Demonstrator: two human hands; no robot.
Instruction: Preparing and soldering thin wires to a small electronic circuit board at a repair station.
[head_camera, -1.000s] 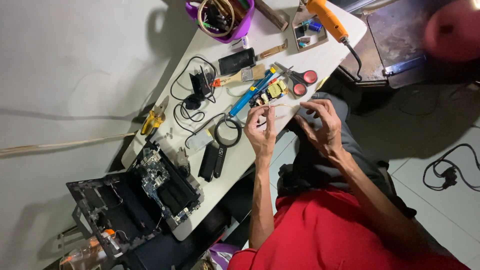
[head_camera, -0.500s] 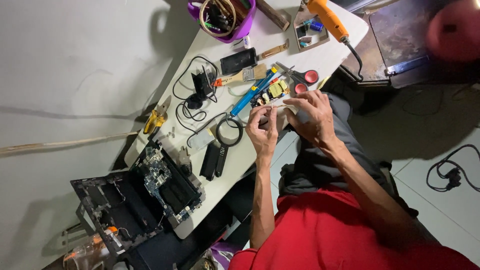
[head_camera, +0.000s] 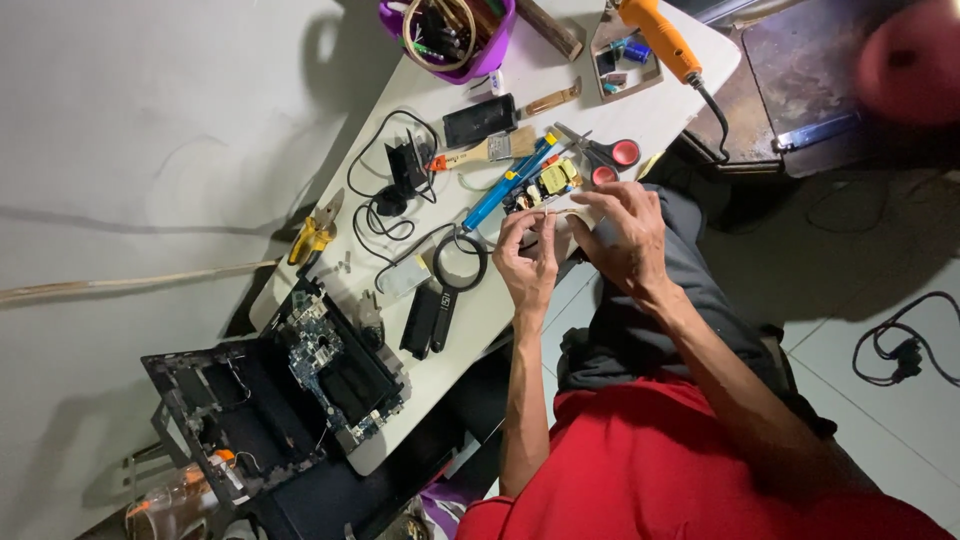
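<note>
At the table's (head_camera: 640, 110) near-left corner lies the opened black laptop chassis with its bare blue circuit board (head_camera: 300, 385), hanging partly over the edge. Past it, near the far edge, rest the yellow-handled pliers (head_camera: 315, 235). Toward the middle sit a tangled black cable with its adapter (head_camera: 395, 185) and a black-rimmed round magnifying glass (head_camera: 459, 262), just beside your left hand (head_camera: 527, 262). That hand is at the near edge, fingers curled together and pinching a small pale object (head_camera: 552, 217) too small to identify. Your right hand (head_camera: 622, 235) meets it there, fingertips closed on the same piece, the two hands touching. Just beyond your fingers lies a small circuit board with yellow parts (head_camera: 545, 185), then red-handled scissors (head_camera: 605, 155). An orange-handled corded tool (head_camera: 658, 38) lies at the far-right corner.
</note>
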